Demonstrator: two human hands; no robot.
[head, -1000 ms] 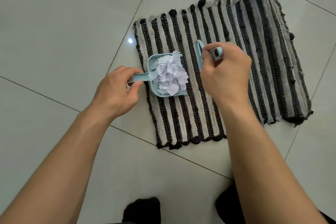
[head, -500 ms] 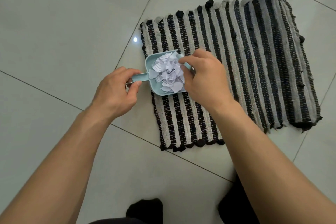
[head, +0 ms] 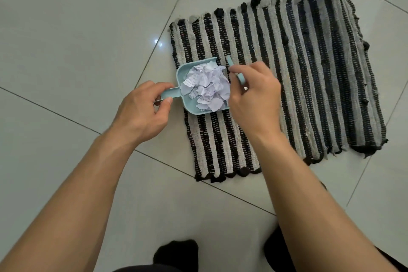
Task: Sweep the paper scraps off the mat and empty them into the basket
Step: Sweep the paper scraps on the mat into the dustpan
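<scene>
Since half a second ago the right hand (head: 254, 97) has drawn back from over the heap, so the small blue brush (head: 236, 70) it pinches shows again, just beside the open mouth of the dustpan (head: 194, 88), seemingly placed to block scraps from sliding back out. The left hand (head: 141, 112) grips the dustpan's handle between thumb and curled fingers, holding the pan steady and flat against the left edge of the striped woven mat (head: 309, 77). The paper scraps (head: 207, 88) sit piled inside the pan; I see none loose on the mat. Sweeping looks finished, leaving the emptying; no basket is in view on the tiled floor (head: 77, 28).
</scene>
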